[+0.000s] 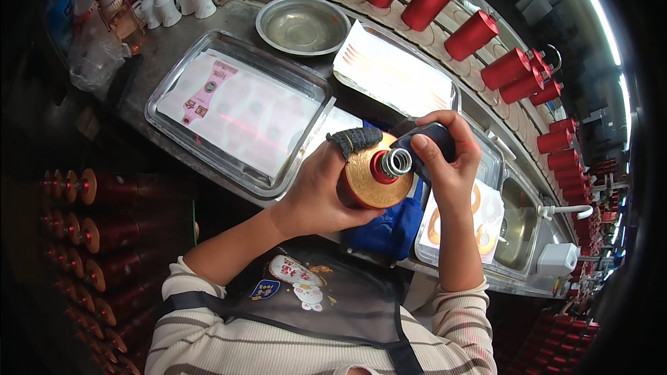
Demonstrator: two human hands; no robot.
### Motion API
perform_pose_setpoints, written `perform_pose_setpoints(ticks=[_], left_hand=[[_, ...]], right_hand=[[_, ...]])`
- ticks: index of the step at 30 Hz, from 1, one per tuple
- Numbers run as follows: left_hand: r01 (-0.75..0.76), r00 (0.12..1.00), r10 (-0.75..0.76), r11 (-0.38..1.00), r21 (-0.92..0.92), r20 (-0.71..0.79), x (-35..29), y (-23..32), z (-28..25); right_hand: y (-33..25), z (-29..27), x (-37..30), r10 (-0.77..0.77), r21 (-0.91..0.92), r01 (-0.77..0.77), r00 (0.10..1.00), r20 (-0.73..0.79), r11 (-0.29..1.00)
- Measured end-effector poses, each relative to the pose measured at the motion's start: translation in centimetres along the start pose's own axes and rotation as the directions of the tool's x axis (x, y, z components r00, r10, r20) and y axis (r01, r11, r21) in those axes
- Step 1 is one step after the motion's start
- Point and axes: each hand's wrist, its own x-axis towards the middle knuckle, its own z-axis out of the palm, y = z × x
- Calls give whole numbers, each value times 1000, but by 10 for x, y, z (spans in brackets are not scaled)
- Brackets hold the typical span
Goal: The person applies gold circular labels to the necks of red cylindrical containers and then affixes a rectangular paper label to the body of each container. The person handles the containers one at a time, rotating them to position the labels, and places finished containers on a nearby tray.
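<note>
My left hand [321, 187] grips a red bottle [375, 179] with a gold shoulder, held tilted so that its silver threaded neck faces up at me. A grey knitted cover sits on my left thumb. My right hand [450, 161] holds a dark hand-held device [432, 135] right beside the bottle's neck. Both hands hover over a blue cloth [385, 229] at the near edge of the steel counter.
A steel tray [240, 107] lined with white sheets lies to the left, a round steel bowl [303, 24] behind it, and another lined tray [392, 73] to its right. Red bottles [471, 35] ride a curved conveyor at the back. Racked bottles [97, 236] fill my lower left.
</note>
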Motion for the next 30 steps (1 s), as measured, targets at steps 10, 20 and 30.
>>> perform_pose_setpoints(ticks=[10,20,30], left_hand=[[92,993,-75,977,-193,93,-3,-11,-6],[-15,999,19,997,-78,50,2,-5,-4],[-59,969,63,998,23,-237,-5,-7,27]], right_hand=[[-20,12,62,-207,7,234,846,491,972],[3,-2,34,88,-91,-88,996,4,992],[-8,-8,-17,-381,-279,359,924,-25,891]])
